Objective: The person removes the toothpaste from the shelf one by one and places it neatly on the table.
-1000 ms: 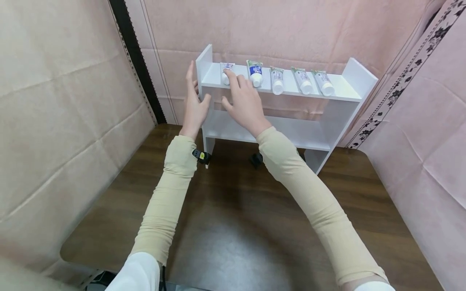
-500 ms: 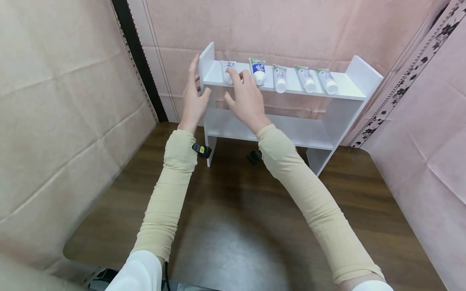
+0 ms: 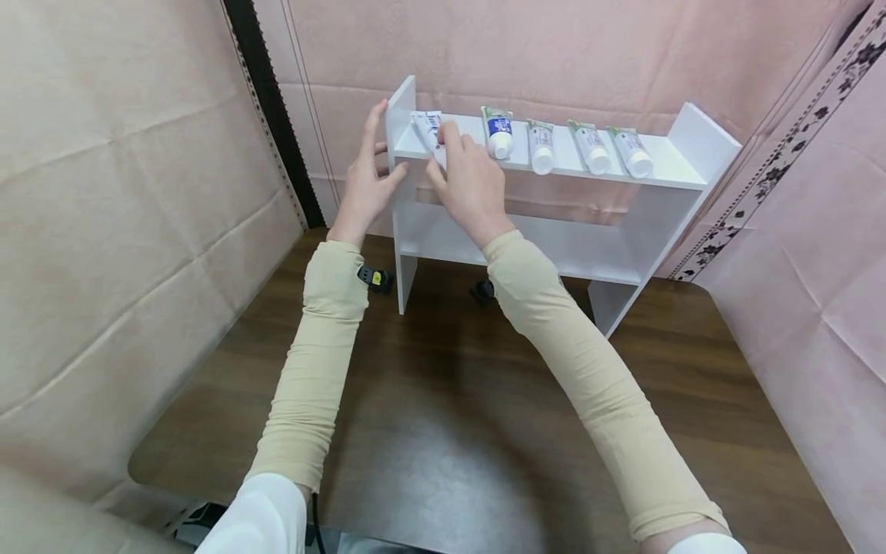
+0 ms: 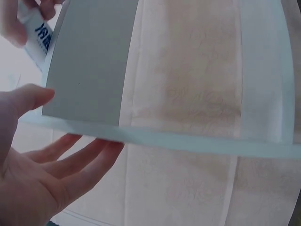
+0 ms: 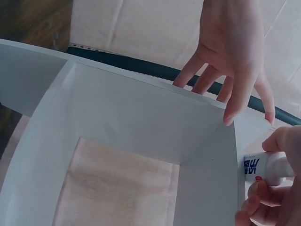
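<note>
A white two-tier shelf (image 3: 554, 248) stands on the table, and a row of squeeze tubes lies along its top board. My left hand (image 3: 365, 188) grips its left side panel, thumb at the front edge and fingers spread along the outer face. With thumb and fingers, my right hand (image 3: 474, 181) pinches the leftmost tube, a white one with dark blue lettering (image 5: 251, 165), by its cap end. That tube lies slanted, its flat end toward the left panel. In the head view my right fingers partly cover its cap.
Right of my right hand lie a tube with a blue label (image 3: 500, 131) and several paler white tubes (image 3: 591, 148), caps toward me. The lower board (image 3: 443, 235) spans beneath. A brown wooden table (image 3: 429, 431) carries the shelf, with pink cloth (image 3: 554, 54) hung behind and at both sides.
The leftmost tube has turned, its flat end swinging left toward the side panel, with my right hand on its cap end. My left hand stays at the panel. The head view has shifted slightly.
</note>
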A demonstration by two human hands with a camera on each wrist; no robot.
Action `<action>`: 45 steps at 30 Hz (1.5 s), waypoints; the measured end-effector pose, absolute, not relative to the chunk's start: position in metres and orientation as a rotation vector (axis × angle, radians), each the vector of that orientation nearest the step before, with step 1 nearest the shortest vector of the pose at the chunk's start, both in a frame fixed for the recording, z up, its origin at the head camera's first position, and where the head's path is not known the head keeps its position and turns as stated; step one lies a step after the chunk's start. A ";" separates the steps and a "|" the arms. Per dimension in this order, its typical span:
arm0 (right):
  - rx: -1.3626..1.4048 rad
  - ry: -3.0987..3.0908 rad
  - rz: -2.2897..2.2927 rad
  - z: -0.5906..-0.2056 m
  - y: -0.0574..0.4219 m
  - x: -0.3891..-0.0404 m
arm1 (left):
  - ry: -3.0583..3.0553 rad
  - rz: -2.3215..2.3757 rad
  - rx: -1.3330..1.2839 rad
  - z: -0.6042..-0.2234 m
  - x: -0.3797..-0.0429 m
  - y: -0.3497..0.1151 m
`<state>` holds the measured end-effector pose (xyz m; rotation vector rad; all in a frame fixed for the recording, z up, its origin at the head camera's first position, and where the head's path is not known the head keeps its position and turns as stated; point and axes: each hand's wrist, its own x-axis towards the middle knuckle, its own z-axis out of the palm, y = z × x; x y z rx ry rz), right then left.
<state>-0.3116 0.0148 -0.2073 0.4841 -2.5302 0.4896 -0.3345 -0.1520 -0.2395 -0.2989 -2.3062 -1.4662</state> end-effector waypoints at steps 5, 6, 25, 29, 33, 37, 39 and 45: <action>0.513 -2.531 0.501 -0.213 0.016 -0.309 | -2.354 -1.448 -0.351 -0.241 -0.335 -0.158; 0.515 -2.528 0.506 -0.214 0.017 -0.308 | -2.364 -1.439 -0.359 -0.241 -0.335 -0.159; 0.607 -2.417 0.688 -0.240 0.036 -0.277 | -2.383 -1.360 -0.383 -0.243 -0.333 -0.163; 0.626 -2.381 0.742 -0.251 0.044 -0.267 | -2.377 -1.352 -0.382 -0.242 -0.334 -0.161; 0.641 -2.318 0.821 -0.261 0.052 -0.258 | -2.379 -1.366 -0.360 -0.240 -0.332 -0.161; 0.662 -2.245 0.887 -0.267 0.058 -0.253 | -2.383 -1.353 -0.332 -0.239 -0.331 -0.161; 0.669 -2.212 0.912 -0.269 0.061 -0.251 | -2.383 -1.333 -0.326 -0.238 -0.331 -0.160; 0.689 -2.115 0.973 -0.281 0.071 -0.239 | -2.384 -1.293 -0.312 -0.240 -0.332 -0.159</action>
